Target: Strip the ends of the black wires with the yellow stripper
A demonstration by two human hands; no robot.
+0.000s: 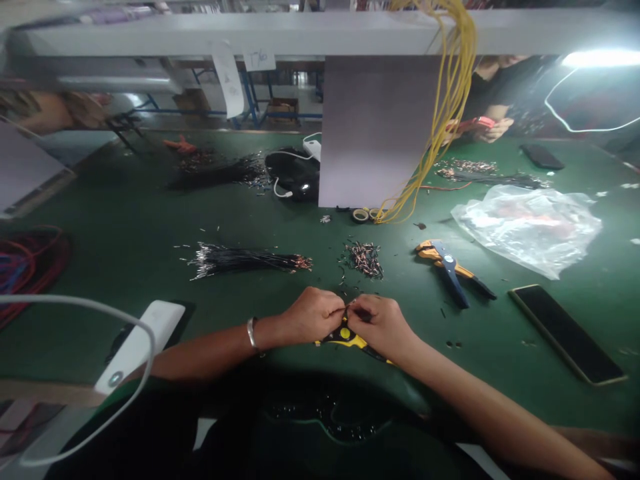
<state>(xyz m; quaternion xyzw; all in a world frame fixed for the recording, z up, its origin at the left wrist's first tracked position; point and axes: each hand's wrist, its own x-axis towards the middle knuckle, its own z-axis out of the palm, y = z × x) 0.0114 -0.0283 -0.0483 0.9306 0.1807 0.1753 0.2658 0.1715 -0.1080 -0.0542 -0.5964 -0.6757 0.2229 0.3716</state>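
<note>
Just above a yellow-and-black hand tool on the green table, my left hand and my right hand meet fingertip to fingertip. Both are closed in a pinch; whatever is between the fingertips is too small to make out. A pile of short dark pieces with copper-coloured ends lies just beyond them. To the left of that pile is a bundle of black wires, with silvery ends at left and copper ends at right. An orange-and-blue wire stripper rests to the right of my hands.
A phone and a clear plastic bag lie at right. Yellow wires hang from a shelf beside a grey panel. A white power strip is at left. Across the table, another person's hands hold a red tool.
</note>
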